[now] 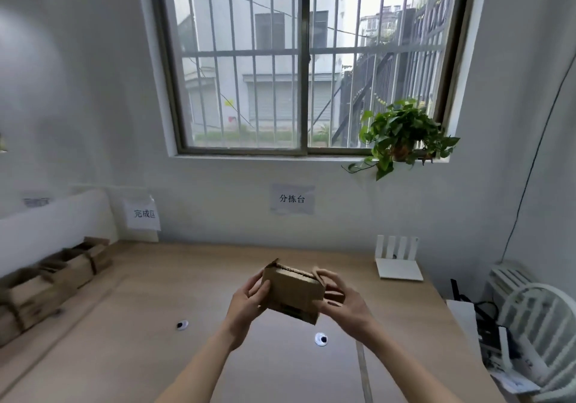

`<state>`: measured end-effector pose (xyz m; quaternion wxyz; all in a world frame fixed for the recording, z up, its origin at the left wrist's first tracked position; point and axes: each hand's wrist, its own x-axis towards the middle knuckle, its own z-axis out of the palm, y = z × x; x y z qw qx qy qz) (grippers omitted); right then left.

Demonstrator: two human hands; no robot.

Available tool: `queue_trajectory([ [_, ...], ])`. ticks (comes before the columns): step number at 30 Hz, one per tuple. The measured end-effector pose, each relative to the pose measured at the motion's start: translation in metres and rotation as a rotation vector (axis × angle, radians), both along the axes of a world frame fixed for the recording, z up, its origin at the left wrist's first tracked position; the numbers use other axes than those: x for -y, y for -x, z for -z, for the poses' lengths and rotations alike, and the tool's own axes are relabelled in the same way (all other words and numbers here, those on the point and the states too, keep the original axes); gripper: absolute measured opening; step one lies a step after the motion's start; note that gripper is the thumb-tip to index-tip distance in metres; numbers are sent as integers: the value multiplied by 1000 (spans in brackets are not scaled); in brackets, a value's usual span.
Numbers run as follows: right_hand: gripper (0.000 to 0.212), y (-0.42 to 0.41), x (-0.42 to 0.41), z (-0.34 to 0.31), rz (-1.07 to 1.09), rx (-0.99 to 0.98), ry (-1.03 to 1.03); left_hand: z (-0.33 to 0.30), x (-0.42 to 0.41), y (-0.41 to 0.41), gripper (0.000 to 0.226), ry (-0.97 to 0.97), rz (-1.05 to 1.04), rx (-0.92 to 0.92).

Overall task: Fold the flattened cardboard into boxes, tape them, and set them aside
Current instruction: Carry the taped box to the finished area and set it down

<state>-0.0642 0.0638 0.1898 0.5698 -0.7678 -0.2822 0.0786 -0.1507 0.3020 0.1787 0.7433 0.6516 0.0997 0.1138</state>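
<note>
While both hands work in mid-air above the wooden surface [156,324], the scene reads as follows.

Box: a small cardboard box [293,293], partly folded, held tilted above the middle of the surface, its top flaps still standing up and not closed.
Left hand: the left hand [249,299] grips the box's left side, fingers curled round its edge.
Right hand: the right hand [339,299] grips the box's right end, thumb on top near an upright flap, fingers wrapped behind.
Finished stock: a row of cardboard boxes [46,287] lies along the surface's left edge, blurred, well apart from the hands.
Signs: a paper sign [143,214] stands at the far left corner; another sign [292,199] is stuck to the wall under the window [305,59].
Other items: a white router [397,262] sits at the far right of the surface; a potted plant [402,134] rests on the sill; a white fan [542,334] stands to the right.
</note>
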Motion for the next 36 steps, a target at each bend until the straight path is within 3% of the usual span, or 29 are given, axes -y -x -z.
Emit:
queue_trajectory([
  [8, 56, 38, -80, -11, -126, 102, -35, -26, -61, 65, 31, -184, -251, -16],
  [13, 58, 75, -167, -16, -204, 271, 15, -34, -135, 131, 51, -439, -393, -133],
  [17, 56, 116, -253, -16, -261, 376, 105, -31, -213, 196, 60, -660, -519, -327],
  [21, 55, 172, -357, -13, -327, 439, 129, -22, -302, 280, 62, -758, -570, -460],
  [36, 59, 415, -694, 40, -554, 376, 98, 15, -576, 558, 64, -1035, -720, -816],
])
